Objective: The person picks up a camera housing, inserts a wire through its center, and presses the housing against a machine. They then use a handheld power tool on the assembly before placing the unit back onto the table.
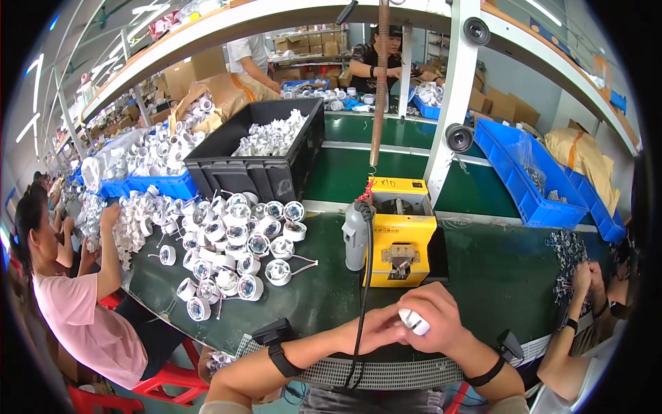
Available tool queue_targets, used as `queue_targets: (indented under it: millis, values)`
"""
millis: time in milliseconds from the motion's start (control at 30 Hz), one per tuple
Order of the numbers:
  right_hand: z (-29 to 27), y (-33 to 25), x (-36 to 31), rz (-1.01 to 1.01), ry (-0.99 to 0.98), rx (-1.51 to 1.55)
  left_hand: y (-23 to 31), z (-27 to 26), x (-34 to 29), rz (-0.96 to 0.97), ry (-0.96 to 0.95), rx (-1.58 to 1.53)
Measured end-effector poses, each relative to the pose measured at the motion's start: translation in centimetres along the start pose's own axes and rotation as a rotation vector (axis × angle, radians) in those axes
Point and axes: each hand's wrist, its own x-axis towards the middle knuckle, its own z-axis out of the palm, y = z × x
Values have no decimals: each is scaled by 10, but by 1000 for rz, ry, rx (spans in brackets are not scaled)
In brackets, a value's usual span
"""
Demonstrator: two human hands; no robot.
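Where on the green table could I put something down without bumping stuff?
The biggest bare patch of green table lies between the yellow machine and the dark heap of small parts at right. A smaller one sits between the white round parts and the grey tool. It's crowded on the left, where those white parts are bunched together.

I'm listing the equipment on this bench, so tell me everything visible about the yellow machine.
The yellow machine stands upright on the green worktop, beyond the person's left hand and right hand. Its boxy casing looks like painted metal, with dark markings on the front and top. An opening in the top shows a dark mechanism, and a metal block sits on the front. A black cable hangs past its left side, beside a grey cylinder; whether either touches it is unclear.
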Motion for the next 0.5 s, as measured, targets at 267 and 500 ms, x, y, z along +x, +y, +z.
queue_targets:
  millis: [267,500]
  values:
    - [-8,9,-6,97,-132,182,8,-10,2,-257,124,-256]
    - [-6,29,-20,480,-32,514,11,-12,4,-285,214,-474]
